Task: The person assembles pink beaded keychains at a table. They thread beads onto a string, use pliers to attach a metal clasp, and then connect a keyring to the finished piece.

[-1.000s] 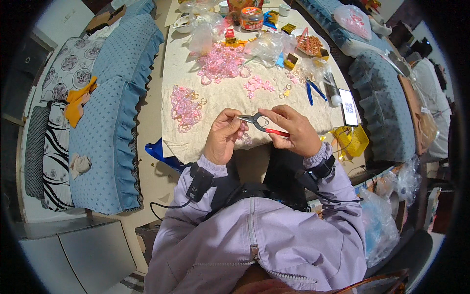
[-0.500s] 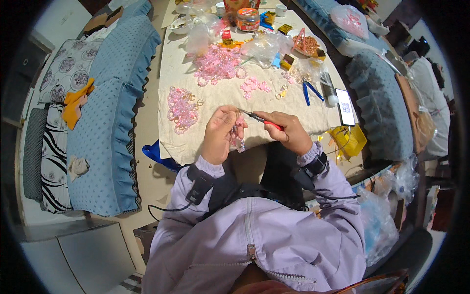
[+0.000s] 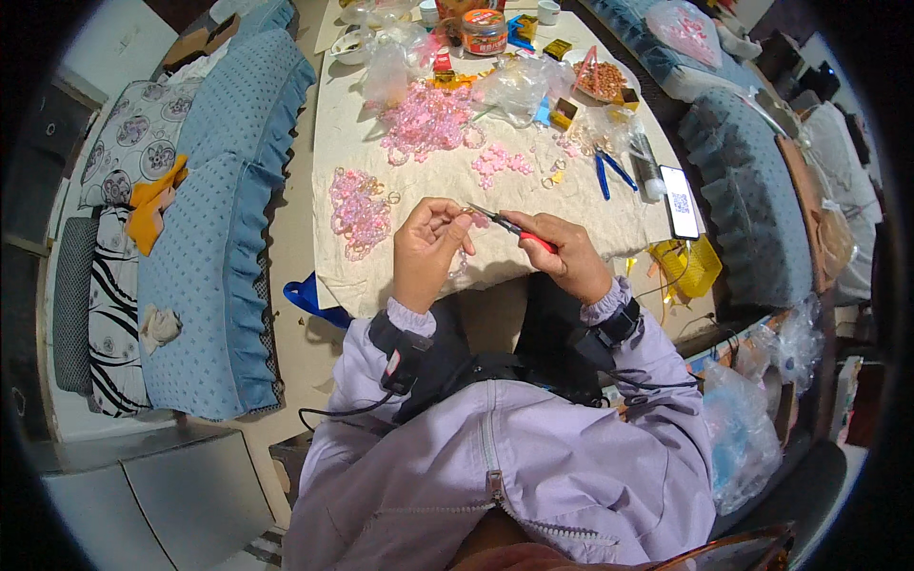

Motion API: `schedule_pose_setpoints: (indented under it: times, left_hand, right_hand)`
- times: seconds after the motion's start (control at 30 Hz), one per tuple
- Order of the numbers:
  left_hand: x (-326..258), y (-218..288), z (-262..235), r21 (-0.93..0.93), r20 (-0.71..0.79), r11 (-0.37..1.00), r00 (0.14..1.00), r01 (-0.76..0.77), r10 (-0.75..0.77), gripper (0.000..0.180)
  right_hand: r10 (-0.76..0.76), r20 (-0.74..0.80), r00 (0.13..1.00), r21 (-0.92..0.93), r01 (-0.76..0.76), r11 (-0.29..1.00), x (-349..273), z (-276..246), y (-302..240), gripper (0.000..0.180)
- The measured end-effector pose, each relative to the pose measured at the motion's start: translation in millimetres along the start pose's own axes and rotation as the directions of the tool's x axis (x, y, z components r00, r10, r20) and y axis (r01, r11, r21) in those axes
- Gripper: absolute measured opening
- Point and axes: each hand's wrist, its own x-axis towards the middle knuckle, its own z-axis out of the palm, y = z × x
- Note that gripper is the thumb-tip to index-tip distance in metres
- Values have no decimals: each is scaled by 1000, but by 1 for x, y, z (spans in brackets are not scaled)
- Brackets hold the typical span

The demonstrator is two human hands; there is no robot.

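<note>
My left hand (image 3: 426, 252) is closed, its thumb and fingers pinching a strand of pink and clear beads (image 3: 461, 264) whose lower end hangs below the fingers. My right hand (image 3: 569, 257) grips red-handled pliers (image 3: 521, 232), their thin dark jaws pointing left at my left fingertips. What exactly lies at the jaw tips is too small to make out. Both hands are above the near edge of the cloth-covered table (image 3: 419, 276). Left of them lies a heap of pink beaded strands (image 3: 360, 214); beyond it is a larger pink heap (image 3: 428, 119).
Small pink pieces (image 3: 499, 164) and gold-coloured rings (image 3: 552, 175) lie mid-table. Blue-handled pliers (image 3: 614, 173), a dark tube (image 3: 647, 167) and a phone (image 3: 679, 203) are at the right. A jar (image 3: 484, 33) and plastic bags (image 3: 522, 90) stand farther back. A yellow basket (image 3: 700, 269) is beyond the right edge.
My left hand has turned slightly and covers more of the beaded strand. The pliers' tips have shifted a little right, still near my left fingertips. The whole view has moved slightly.
</note>
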Motion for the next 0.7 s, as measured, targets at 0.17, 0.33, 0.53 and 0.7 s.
schedule_pose_setpoints:
  times: [0.17,0.33,0.53,0.7]
  left_hand:
    - [4,9,-4,344,-114,939,992,-14,57,12]
    - [18,16,-7,429,-100,891,972,-150,212,14]
    - [25,27,-10,486,-65,853,966,-187,249,15]
    - [30,27,-8,387,-127,914,974,-124,186,15]
  right_hand:
    - [-29,4,1000,-67,29,997,-1,-5,0,46]
    - [-86,-110,990,-199,62,978,-5,-11,15,52]
    - [-21,-258,966,-421,-93,902,-20,-30,69,52]
    - [-5,-320,947,-605,-201,770,-30,-42,114,53]
